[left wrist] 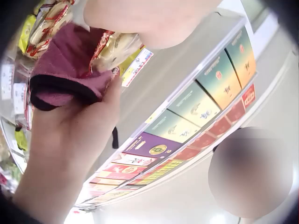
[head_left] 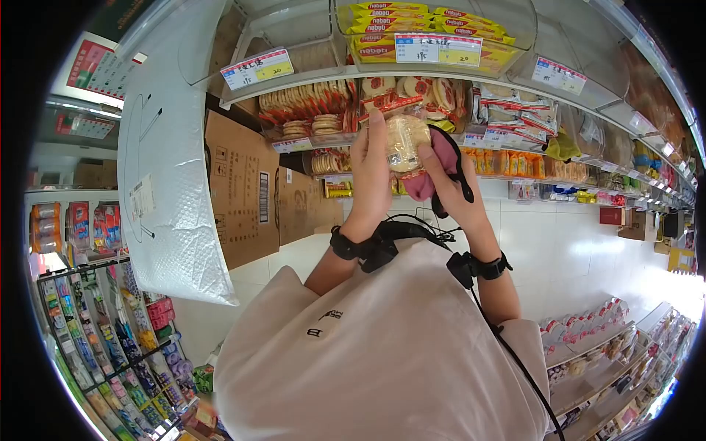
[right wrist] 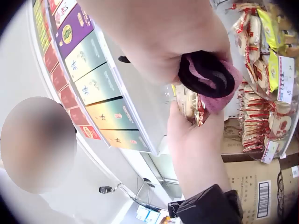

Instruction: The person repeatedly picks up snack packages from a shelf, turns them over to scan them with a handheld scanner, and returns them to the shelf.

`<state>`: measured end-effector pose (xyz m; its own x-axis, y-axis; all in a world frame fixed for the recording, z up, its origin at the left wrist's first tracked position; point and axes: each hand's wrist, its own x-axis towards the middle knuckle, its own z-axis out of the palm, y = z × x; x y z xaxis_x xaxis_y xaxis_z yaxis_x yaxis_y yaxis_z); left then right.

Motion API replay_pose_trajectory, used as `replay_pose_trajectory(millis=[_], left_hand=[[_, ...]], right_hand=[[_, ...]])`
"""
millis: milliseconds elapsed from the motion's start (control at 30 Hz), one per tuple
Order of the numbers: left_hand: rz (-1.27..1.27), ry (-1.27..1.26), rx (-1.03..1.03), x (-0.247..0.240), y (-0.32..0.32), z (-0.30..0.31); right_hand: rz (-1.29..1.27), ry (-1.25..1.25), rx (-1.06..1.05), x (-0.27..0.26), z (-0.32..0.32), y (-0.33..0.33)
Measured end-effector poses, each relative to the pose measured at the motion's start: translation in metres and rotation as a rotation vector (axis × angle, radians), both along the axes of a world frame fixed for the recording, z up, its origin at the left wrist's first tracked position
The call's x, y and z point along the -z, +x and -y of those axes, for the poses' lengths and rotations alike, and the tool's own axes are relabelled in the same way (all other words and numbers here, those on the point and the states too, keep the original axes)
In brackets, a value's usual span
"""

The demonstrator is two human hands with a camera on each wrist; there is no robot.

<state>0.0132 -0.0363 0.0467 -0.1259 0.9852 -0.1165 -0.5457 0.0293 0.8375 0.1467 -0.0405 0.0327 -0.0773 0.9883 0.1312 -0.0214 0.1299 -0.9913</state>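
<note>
Both hands hold a clear-wrapped packet of round, pale biscuits (head_left: 409, 140) with red print, up in front of the snack shelf. My left hand (head_left: 373, 173) grips its left edge, the thumb pointing up along the wrapper. From the other side my right hand (head_left: 462, 192) has its thumb on the front of the packet. The same hand also holds a pink cloth (head_left: 444, 152) with black trim, bunched behind the packet. In the left wrist view the cloth (left wrist: 65, 56) covers part of the wrapper. In the right wrist view the left fingers are partly hidden behind the packet.
Similar biscuit packets (head_left: 309, 101) fill the shelf bins just behind the hands, below yellow wafer packs (head_left: 382, 33). Cardboard boxes (head_left: 243, 195) and a silvery white padded sheet (head_left: 169, 184) stand at left. Racks of goods (head_left: 118, 345) line the lower left. Another person (right wrist: 39, 144) stands nearby.
</note>
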Motion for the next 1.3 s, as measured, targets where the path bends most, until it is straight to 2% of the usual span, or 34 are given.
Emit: replay_pose_trajectory(millis=[33,100,167,267,367,500,533,633,700,833,867,967,1000,1100,1133,1233,1267,1300], left_hand=[[0.071,-0.009,0.023,0.001,-0.002,0.000],[0.213,-0.024,0.071,0.005,-0.005,-0.005],[0.228,-0.027,0.177,0.009,-0.012,-0.010],[0.218,-0.011,0.309,0.019,-0.025,-0.014],[0.261,-0.018,0.307,0.013,-0.025,-0.010],[0.285,-0.040,0.194,0.011,-0.022,-0.008],[0.290,-0.039,0.185,0.010,-0.021,-0.008],[0.359,-0.055,0.174,0.006,-0.017,-0.006],[0.470,-0.084,0.172,0.004,-0.018,-0.006],[0.503,-0.094,0.223,0.005,-0.035,-0.010],[0.498,-0.132,0.179,0.008,-0.033,-0.010],[0.474,-0.080,0.081,0.018,-0.026,-0.010],[0.456,-0.061,0.033,0.014,-0.026,-0.009],[0.249,0.065,0.059,0.009,-0.027,-0.007],[0.243,0.060,0.081,0.002,-0.021,-0.004],[0.039,-0.005,0.050,0.015,-0.003,-0.004],[-0.073,-0.069,0.024,0.026,-0.005,-0.006],[-0.137,-0.085,0.044,0.022,-0.005,-0.008]], right_hand=[[-0.030,0.098,0.017,0.002,-0.001,-0.001],[-0.040,-0.018,-0.050,-0.006,-0.002,0.006],[-0.057,-0.173,-0.131,-0.013,-0.001,0.013],[0.003,-0.221,-0.174,-0.014,0.000,0.015],[0.028,0.052,0.066,-0.004,0.000,0.010],[-0.010,-0.029,0.347,-0.016,0.008,0.008],[-0.013,0.012,0.335,-0.011,0.010,0.006],[0.534,0.701,0.224,-0.007,0.002,-0.008],[0.862,0.723,0.059,-0.016,0.014,-0.020],[0.718,0.777,-0.179,0.005,0.017,-0.005],[0.690,0.753,-0.220,0.004,0.016,0.001],[0.545,0.616,-0.103,0.017,0.005,0.018],[0.390,0.442,-0.029,0.023,0.001,0.019],[-0.171,-0.463,0.108,0.027,0.001,0.027],[-0.490,-0.491,-0.010,0.029,0.002,0.021],[-0.862,-0.609,-0.159,0.020,0.008,0.008],[-0.745,-0.500,-0.159,0.031,0.013,0.008],[-0.711,-0.500,-0.166,0.027,0.013,0.011]])
